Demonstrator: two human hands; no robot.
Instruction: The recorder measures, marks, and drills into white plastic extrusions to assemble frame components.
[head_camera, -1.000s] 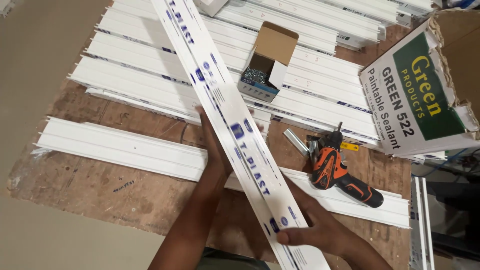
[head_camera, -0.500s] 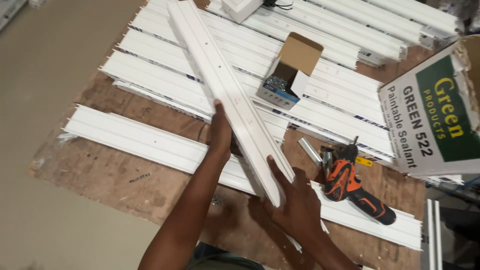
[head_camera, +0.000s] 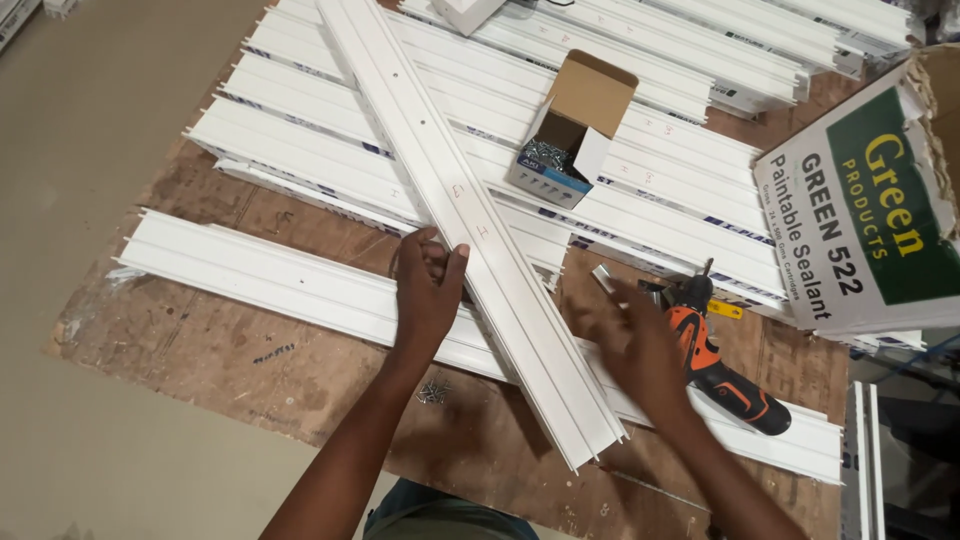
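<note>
Left hand (head_camera: 428, 290) gripping white channel (head_camera: 470, 230), right hand (head_camera: 640, 340) (blurred) near drill (head_camera: 720, 365)

- Open cardboard box of screws (head_camera: 565, 140) on the white profiles stacked at the board's far edge.
- Large sealant carton (head_camera: 870, 210) at the right edge.
- Loose screws (head_camera: 432, 392) near the front edge.

Two bare arms come up from the bottom edge of the picture, over the near edge of the worktop. The left arm slants up and a bit to the right. Its left hand (head_camera: 428, 290) is seen from the back, fingers curled in and thumb sticking up. The right arm comes in from the bottom right corner and slants up to the left. The right hand (head_camera: 640, 345) is blurry, back up, and its fingers cannot be made out.
</note>
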